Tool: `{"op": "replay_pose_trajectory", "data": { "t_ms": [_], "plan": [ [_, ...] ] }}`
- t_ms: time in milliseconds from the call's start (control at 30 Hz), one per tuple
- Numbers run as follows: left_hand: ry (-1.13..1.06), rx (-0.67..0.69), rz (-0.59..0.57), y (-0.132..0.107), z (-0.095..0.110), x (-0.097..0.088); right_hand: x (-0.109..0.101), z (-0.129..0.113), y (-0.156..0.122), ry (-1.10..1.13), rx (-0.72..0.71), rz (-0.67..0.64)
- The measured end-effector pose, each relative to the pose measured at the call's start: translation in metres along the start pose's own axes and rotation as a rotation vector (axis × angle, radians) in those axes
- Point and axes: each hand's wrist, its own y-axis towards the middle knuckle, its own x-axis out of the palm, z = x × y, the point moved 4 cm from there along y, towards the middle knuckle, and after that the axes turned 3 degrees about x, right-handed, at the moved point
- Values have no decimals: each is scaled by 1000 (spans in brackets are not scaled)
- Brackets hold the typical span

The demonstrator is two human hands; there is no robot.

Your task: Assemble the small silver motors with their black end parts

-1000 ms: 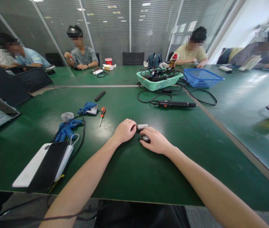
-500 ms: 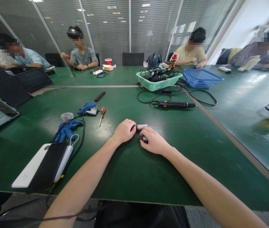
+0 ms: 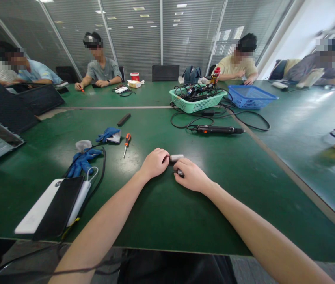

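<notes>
My left hand (image 3: 155,162) rests on the green table with its fingers curled around one end of a short silver metal cylinder (image 3: 176,157). The cylinder lies on its side and points to the right. Close by, my right hand (image 3: 191,175) is closed around a small dark metal piece (image 3: 180,172), mostly covered by the fingers; its kind cannot be made out. The two hands are a little apart. Left of them lies a screwdriver (image 3: 127,145) with an orange and black handle.
Blue gloves (image 3: 82,162), phones and a cable lie at the left. Behind my hands are a black electric screwdriver (image 3: 220,130), a green basket (image 3: 197,105) of tools and cords, and a blue basket (image 3: 252,98). Several people sit around the table.
My hands and the metal pieces stay almost still. Across the table at the left, a person's hand with an orange tool has come down to the tabletop.
</notes>
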Motion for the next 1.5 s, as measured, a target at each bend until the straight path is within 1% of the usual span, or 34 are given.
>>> {"op": "replay_pose_trajectory", "data": {
  "t_ms": [533, 733, 867, 1167, 1333, 1500],
  "plan": [
    [-6, -1, -5, -1, 0, -1, -2, -2, 0, -1, 2, -11],
    [16, -24, 25, 0, -3, 0, -3, -4, -1, -1, -12, -27],
    [32, -44, 28, 0, -4, 0, -1, -2, -1, 1, -16, -30],
    [24, -40, 32, 0, -4, -1, 0, 1, -1, 3, -6, -22],
    [-19, 14, 24, -2, 2, -6, -1, 2, -1, -3, 8, -16],
    [-36, 160, -38, -8, 18, -15, -6, 2, -3, 21, 12, -45]
  ]
}}
